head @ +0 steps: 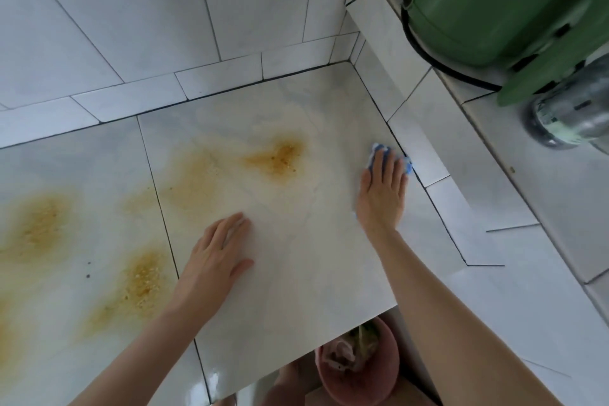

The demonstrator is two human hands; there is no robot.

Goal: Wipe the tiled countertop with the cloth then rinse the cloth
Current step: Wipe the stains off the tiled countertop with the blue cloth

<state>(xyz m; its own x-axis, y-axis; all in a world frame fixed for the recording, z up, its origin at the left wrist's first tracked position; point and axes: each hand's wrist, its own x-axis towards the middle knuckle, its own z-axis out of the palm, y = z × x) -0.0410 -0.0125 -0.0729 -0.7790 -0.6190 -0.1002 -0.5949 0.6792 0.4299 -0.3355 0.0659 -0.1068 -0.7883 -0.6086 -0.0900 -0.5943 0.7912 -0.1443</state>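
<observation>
Here we are at the far right side of the tiled table (pixel 313 257). Our right hand (pixel 382 194) is spread flat with straight fingers, pressing down on the blue-and-white cloth (pixel 407 164). The cloth sits hard against the dark grout line where the table meets the raised ledge (pixel 438 155). It's mostly hidden under our fingers, with only its edges poking out. Our left hand (pixel 214 257) lies flat and open on bare tile nearby, holding nothing and bracing us.

Plenty left to do! The orange-brown stains (pixel 280 158) spread across the middle and left, gritty-looking, and none of them is under the cloth.

The cloth looks small, soft and light. We reckon it will bunch up under a sliding palm, so an even press over its middle suits wiping. For the rinse, gathering the whole wad in curled fingers looks best. The glazed tile looks slick, so the grit should lift easily.

A green appliance (pixel 494 10) stands on the ledge, and a pink bucket (pixel 389 362) sits below the table's edge.
</observation>
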